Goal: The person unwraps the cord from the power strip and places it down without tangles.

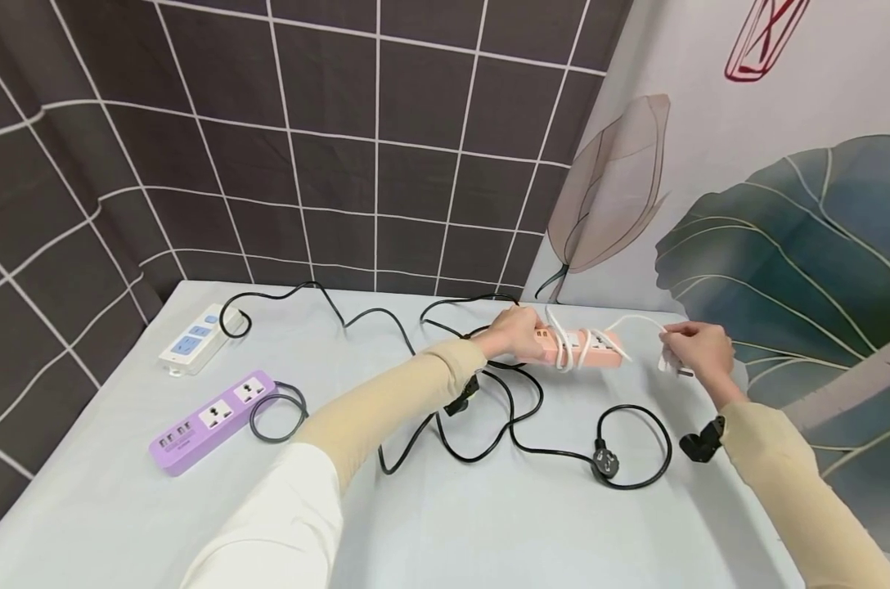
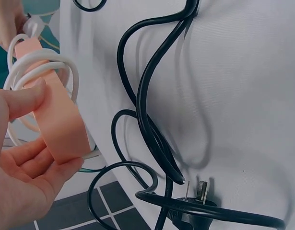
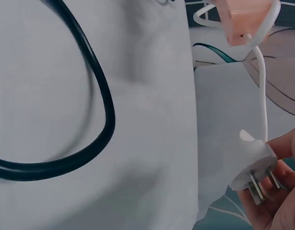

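Observation:
A pink power strip [image 1: 600, 352] with a white cord [image 1: 563, 348] wound around it is at the back right of the table. My left hand [image 1: 517, 331] grips its left end, and in the left wrist view the thumb and fingers [image 2: 29, 98] curl round the pink body [image 2: 63, 117]. On the right, my right hand [image 1: 698, 348] holds the white plug [image 3: 255, 165] of that cord, its metal prongs pointing away from the cord. A length of white cord [image 3: 262, 96] runs between the plug and the strip.
A purple power strip [image 1: 213, 421] and a white power strip [image 1: 200, 339] with blue sockets lie at the left. A long black cord [image 1: 511, 421] loops across the middle, ending in a black plug [image 1: 605, 463]. Dark gridded cloth [image 1: 334, 180] hangs behind the table [image 1: 563, 523].

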